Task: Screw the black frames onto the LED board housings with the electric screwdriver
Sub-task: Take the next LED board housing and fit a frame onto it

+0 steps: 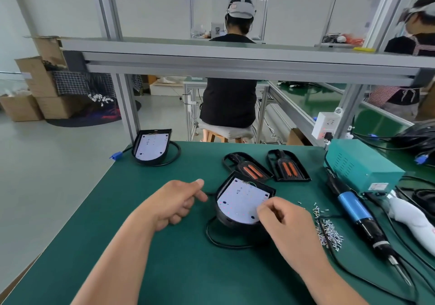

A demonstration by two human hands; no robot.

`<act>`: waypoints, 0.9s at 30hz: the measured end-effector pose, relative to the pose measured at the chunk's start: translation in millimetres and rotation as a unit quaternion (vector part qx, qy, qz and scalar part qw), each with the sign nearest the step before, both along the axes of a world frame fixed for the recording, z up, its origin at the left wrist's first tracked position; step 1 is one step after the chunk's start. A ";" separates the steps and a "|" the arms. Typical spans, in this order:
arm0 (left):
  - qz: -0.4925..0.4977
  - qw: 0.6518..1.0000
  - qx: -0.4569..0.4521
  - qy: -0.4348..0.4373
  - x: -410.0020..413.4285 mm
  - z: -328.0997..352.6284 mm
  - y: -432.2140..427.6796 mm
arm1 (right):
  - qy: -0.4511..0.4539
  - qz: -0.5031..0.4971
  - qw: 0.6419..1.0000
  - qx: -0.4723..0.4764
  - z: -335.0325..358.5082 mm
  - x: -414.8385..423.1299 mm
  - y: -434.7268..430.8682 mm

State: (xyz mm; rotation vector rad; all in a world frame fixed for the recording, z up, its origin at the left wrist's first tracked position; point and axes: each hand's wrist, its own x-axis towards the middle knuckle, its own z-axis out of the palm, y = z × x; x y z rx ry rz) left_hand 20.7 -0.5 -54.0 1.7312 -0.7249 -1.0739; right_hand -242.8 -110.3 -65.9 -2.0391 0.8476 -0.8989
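with the housing (240,201) on the table (164,257), right hand (282,222) pinching its right rim and left hand (176,201) curled by the cable (211,238), grip unclear, the person should square it before laying a frame (288,165) on.

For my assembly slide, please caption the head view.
Left hand and right hand at an LED board housing on the green mat; two black frames behind, electric screwdriver lying beside screws.
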 end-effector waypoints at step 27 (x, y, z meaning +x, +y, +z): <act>-0.232 0.944 0.010 -0.236 -14.6 -0.9 -4.6 | 0.091 -0.056 0.994 -0.016 0.3 31.8 -115.0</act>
